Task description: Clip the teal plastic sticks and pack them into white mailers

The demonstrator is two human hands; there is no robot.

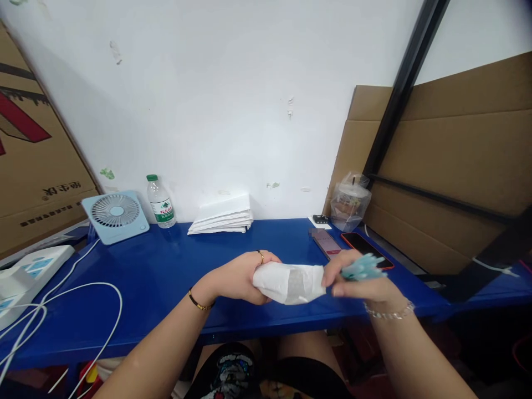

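Forearms, white packet, between both grips

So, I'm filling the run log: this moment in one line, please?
left hand: holds white packet; right hand: at packet's other end, holding blurred blue bundle; behind: paper stack, bottle

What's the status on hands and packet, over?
Left hand gripping white packet. Right hand at packet's other end, also holding blurred teal bundle. Red-edged phone just beyond right hand; nothing seen blocking packet.
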